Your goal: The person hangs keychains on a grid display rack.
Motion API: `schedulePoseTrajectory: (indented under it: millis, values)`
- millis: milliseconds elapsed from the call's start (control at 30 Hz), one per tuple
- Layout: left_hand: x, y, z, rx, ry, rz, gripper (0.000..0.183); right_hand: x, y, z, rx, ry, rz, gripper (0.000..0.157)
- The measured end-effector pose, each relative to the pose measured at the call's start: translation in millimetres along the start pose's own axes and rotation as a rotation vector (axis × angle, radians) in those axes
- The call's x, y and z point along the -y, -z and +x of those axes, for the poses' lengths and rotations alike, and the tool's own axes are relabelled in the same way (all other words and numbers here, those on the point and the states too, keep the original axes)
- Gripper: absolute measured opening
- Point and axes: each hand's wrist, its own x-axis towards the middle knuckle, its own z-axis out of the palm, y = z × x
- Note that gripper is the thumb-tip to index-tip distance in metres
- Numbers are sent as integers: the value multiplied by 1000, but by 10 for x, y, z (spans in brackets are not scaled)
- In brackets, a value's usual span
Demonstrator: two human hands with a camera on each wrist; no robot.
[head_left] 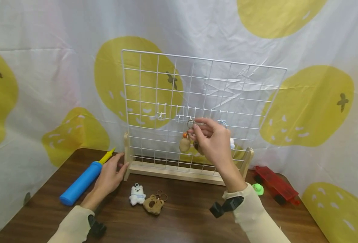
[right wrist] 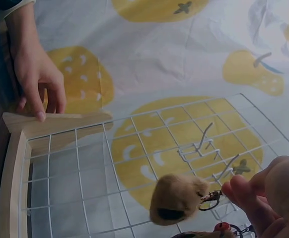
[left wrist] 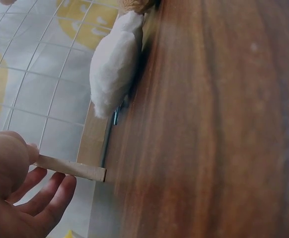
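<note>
My right hand [head_left: 215, 141] is raised in front of a white wire grid rack and pinches the metal ring [head_left: 190, 123] of a tan plush keychain [head_left: 184, 145]. The ring is right at a hook on the grid, with the plush [right wrist: 177, 196] hanging below. Another dark-brown charm with a red bead [right wrist: 222, 226] hangs close by, partly hidden by this hand in the head view. Low on the left, my left hand [head_left: 109, 173] grips the rack's wooden side foot [left wrist: 72, 167], thumb on one side and fingers on the other.
Hooks [head_left: 160, 116] line the grid, and a white plush [head_left: 232, 143] hangs behind the right hand. On the table lie a white bear keychain [head_left: 137, 194], a brown bear keychain [head_left: 154, 205], a blue hand pump [head_left: 81, 182], a green duck [head_left: 258, 189] and a red toy vehicle [head_left: 276, 185].
</note>
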Motion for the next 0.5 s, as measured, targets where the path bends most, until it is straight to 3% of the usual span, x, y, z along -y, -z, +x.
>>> schedulePoseTrajectory:
  millis: [500]
  values:
    - [-3,-3,-4,2,7,8,46,-20,-24,-250,28,21,12,19]
